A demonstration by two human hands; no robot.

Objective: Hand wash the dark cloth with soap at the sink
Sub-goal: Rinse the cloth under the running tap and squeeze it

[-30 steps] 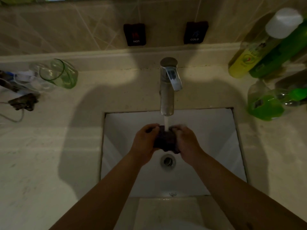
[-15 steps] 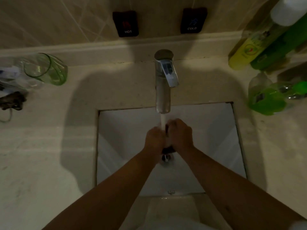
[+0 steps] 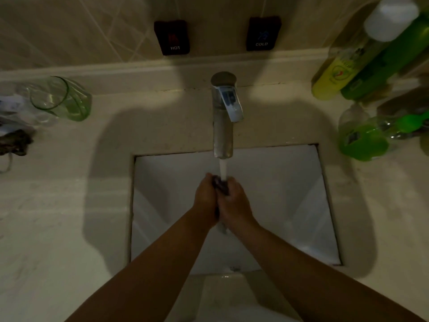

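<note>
The cloth [image 3: 221, 185] is dark grey-brown. The sink [image 3: 290, 194] is white, the surface [image 3: 58, 205] is pale beige with faint marbling. At 10 o'clock is a green-tinted glass [image 3: 62, 98]; at 2 o'clock, yellow [image 3: 334, 75] and green bottles [image 3: 362, 140]. The wall tiles [image 3: 81, 31] are tan.

The dark square wall plate on the left [image 3: 172, 37] reads "HOT". The matching dark plate on the right [image 3: 263, 33] reads "COLD". The yellow-green plastic bottle's [image 3: 334, 75] label print seems too blurred to read.

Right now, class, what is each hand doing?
Left hand: closed on the dark cloth.
Right hand: closed on the same cloth, under running water.
</note>
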